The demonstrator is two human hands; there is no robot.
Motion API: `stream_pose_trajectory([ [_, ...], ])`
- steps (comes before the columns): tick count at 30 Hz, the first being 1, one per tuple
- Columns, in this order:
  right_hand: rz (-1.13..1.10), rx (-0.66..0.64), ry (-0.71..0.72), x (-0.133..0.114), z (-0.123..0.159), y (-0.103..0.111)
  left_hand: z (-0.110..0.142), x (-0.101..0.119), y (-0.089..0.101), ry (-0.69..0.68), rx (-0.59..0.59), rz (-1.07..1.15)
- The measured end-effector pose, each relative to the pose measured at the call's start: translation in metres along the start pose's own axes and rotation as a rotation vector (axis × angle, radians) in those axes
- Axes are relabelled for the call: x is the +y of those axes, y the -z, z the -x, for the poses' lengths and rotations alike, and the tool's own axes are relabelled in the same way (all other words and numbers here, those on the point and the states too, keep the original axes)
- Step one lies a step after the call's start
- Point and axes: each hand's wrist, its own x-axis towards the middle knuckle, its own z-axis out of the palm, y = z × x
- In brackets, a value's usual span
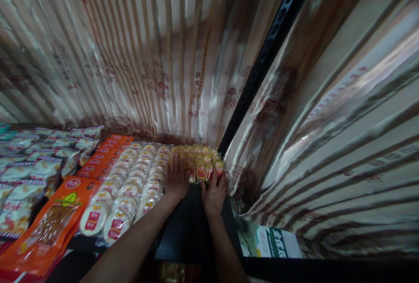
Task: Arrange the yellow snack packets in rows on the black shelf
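Striped sheeting [176, 56] backs yellow packets [200, 169] touched by the flattened left hand [176, 179] and the right hand [214, 193], its thumb apart.

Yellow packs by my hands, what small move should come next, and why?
Perhaps press the yellow packs gently back with your right hand: it's at their front right, your left hand is at their left side, and bare black shelf lies in front.

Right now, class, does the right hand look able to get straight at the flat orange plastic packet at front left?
Probably not straight across: the left forearm and the rows of round, white, plastic-wrapped packets with red labels lie between the right hand and the orange packet.
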Motion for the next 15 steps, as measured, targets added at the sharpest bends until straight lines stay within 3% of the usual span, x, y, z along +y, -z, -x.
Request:
stream_pose_trajectory([
  [8,-0.033,0.045,0.046,-0.001,0.000,0.003,0.006,0.006,0.021,-0.096,0.028,0.049],
  [15,-0.124,0.124,0.090,0.000,0.005,0.006,0.047,0.012,0.043,-0.218,0.028,0.185],
])
